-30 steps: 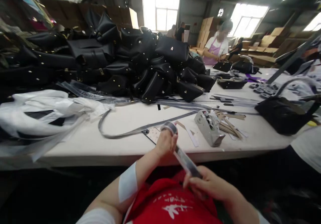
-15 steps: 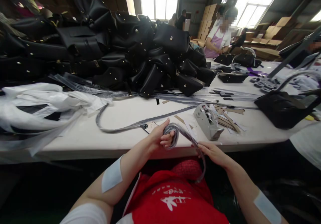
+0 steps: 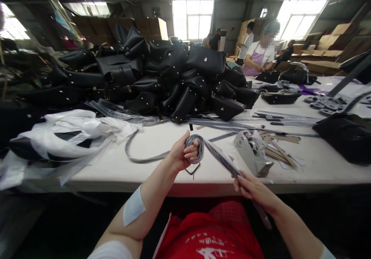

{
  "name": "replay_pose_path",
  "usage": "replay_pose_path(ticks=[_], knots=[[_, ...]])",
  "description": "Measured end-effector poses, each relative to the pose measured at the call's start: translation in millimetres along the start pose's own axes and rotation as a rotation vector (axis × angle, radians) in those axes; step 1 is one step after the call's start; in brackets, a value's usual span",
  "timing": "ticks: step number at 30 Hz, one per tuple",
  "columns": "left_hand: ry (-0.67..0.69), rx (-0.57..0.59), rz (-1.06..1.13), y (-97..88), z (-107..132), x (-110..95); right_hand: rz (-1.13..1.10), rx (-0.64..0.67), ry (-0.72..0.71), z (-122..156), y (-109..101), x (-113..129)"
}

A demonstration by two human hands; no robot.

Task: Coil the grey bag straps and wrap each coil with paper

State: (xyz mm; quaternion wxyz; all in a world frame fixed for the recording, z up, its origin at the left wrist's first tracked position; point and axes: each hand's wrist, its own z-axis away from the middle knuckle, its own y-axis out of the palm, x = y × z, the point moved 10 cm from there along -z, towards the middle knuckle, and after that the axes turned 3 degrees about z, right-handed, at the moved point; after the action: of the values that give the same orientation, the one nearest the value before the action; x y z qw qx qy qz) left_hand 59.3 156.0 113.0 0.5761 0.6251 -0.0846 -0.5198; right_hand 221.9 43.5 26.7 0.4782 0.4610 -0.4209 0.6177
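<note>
My left hand (image 3: 183,152) is closed round a coil of grey plastic-wrapped strap (image 3: 196,147), held just above the white table (image 3: 150,170). The strap runs down and to the right from the coil to my right hand (image 3: 252,189), whose fingers pinch it near the table's front edge. The strap's loose tail hangs past my right wrist. A small black metal ring (image 3: 192,170) dangles under my left hand. A grey tape dispenser (image 3: 252,152) stands on the table right of the strap.
A big heap of black handbags (image 3: 162,77) fills the far side of the table. White plastic bags (image 3: 66,131) lie at left, another grey strap (image 3: 139,156) curls behind my left hand, and cardboard strips (image 3: 275,145) lie past the dispenser. A person in a pink apron (image 3: 257,58) works at the far right.
My left hand has lifted and wound more strap round its fingers, so the coil is thicker. My right hand slid down the strap toward the table edge. The camera tilted up slightly.
</note>
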Motion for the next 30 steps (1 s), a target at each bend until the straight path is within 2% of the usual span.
replay_pose_path(ticks=[4,7,10,12,14,16,18,20,21,23,25,26,28,30], knots=[[0.059,-0.009,0.063,-0.2,4.4,-11.2,-0.021,0.054,0.081,-1.2,5.5,-10.9],[0.117,-0.010,0.129,0.9,6.8,-22.2,-0.030,-0.002,0.128,-7.4,5.2,-23.2],[0.189,-0.013,0.159,2.7,4.6,-33.1,0.044,-0.061,-0.009,-14.9,11.9,-9.2],[0.293,-0.048,0.112,0.3,0.0,-38.2,0.181,-0.016,-0.121,-14.6,32.6,11.4],[0.519,-0.155,-0.058,-8.2,0.2,-44.4,0.317,0.123,-0.182,-8.8,64.7,31.1],[0.745,-0.247,-0.419,-7.1,6.7,-40.4,0.347,0.265,-0.183,0.0,88.7,47.7],[0.809,-0.229,-0.874,6.1,7.5,-14.9,0.283,0.283,-0.156,3.3,85.3,63.8],[0.700,-0.105,-1.239,16.5,3.2,24.0,0.275,0.159,-0.124,-2.5,53.9,75.0],[0.623,-0.054,-1.346,17.5,3.1,39.9,0.335,0.078,-0.120,-7.0,33.6,78.6],[0.439,0.008,-1.391,14.0,4.8,59.8,0.586,-0.091,-0.159,-15.7,-4.0,85.2],[0.214,0.056,-1.216,7.9,6.2,71.9,0.865,-0.217,-0.224,-21.8,-23.2,87.7],[0.105,0.082,-1.069,6.1,7.0,77.2,0.959,-0.239,-0.249,-24.3,-23.6,84.8],[-0.083,0.140,-0.733,7.3,8.9,88.4,1.011,-0.204,-0.262,-28.3,-9.9,69.4],[-0.178,0.183,-0.429,12.8,9.2,95.5,0.889,-0.176,-0.279,-27.8,12.9,53.9]])
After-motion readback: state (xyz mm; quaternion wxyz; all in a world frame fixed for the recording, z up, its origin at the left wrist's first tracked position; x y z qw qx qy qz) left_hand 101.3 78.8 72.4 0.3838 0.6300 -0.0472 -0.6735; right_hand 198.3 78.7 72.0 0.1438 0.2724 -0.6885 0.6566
